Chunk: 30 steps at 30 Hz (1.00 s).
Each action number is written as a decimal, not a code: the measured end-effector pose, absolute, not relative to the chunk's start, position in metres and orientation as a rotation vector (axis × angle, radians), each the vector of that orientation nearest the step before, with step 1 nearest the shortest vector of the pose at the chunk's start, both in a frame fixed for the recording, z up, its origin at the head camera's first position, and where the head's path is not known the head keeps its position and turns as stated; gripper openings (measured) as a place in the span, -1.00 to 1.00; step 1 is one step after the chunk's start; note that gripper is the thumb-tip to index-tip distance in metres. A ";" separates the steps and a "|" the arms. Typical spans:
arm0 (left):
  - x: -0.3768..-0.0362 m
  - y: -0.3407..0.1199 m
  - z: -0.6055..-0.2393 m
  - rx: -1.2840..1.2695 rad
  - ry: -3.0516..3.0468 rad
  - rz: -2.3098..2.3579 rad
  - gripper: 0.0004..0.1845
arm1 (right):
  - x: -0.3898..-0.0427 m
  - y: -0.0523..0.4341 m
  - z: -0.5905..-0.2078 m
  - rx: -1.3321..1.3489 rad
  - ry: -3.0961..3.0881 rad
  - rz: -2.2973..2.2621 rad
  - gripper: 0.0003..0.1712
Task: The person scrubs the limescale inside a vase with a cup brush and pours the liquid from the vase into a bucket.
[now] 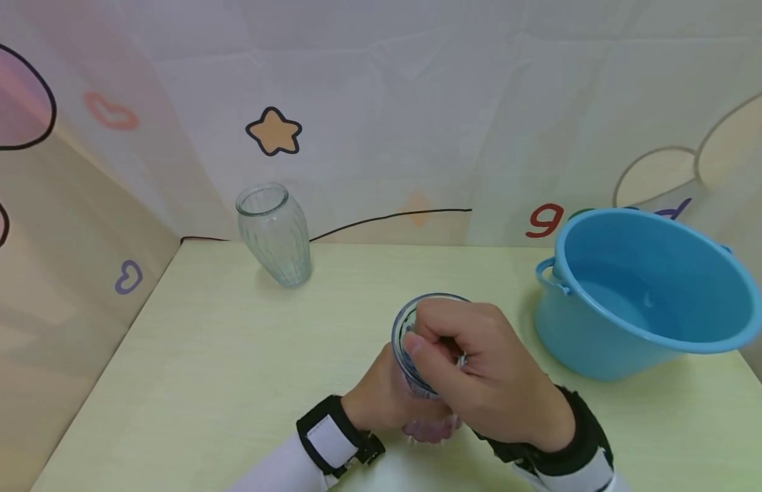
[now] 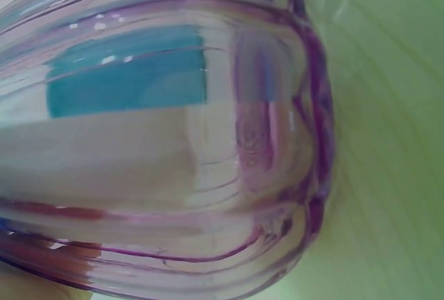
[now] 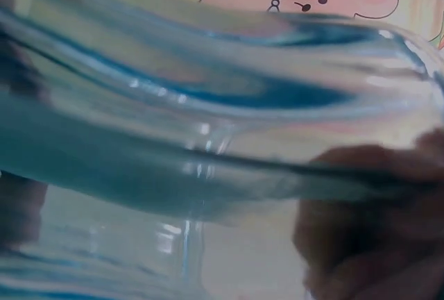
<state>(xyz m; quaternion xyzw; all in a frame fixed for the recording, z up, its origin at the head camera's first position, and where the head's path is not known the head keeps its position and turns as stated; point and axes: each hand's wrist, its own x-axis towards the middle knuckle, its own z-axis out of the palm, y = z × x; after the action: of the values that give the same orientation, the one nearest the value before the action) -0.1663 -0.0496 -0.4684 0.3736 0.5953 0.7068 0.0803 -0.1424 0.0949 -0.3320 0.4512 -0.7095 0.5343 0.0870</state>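
A clear glass vase (image 1: pixel 426 430) with a pinkish-purple tint near its base is held low in front by my left hand (image 1: pixel 396 396), which wraps its side. Its ribbed base (image 2: pixel 277 126) fills much of the left wrist view. Over its round mouth, my right hand (image 1: pixel 479 369) is bent with curled fingers and thumb at the rim (image 1: pixel 400 328); I cannot tell whether it pinches something inside. Close up in the right wrist view, bluish curved glass (image 3: pixel 159 105) spreads across the frame, a dark hand shape showing through it.
Toward the back left of the pale table (image 1: pixel 221 383) stands another clear ribbed glass vase (image 1: pixel 276 236). A large blue bucket (image 1: pixel 602 342) with side lugs occupies the right side. Behind runs a printed cloth backdrop (image 1: pixel 381 123) with a star and hearts.
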 end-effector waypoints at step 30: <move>-0.163 -0.052 -0.469 1.033 1.825 2.096 -0.22 | -0.143 0.095 -0.339 1.196 -1.747 1.705 -0.65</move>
<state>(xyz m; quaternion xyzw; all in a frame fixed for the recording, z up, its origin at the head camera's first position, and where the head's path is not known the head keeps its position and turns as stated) -0.1632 -0.0521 -0.4690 0.3470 0.6130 0.7043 0.0881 -0.1425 0.0950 -0.3389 0.4302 -0.6283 0.6132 0.2101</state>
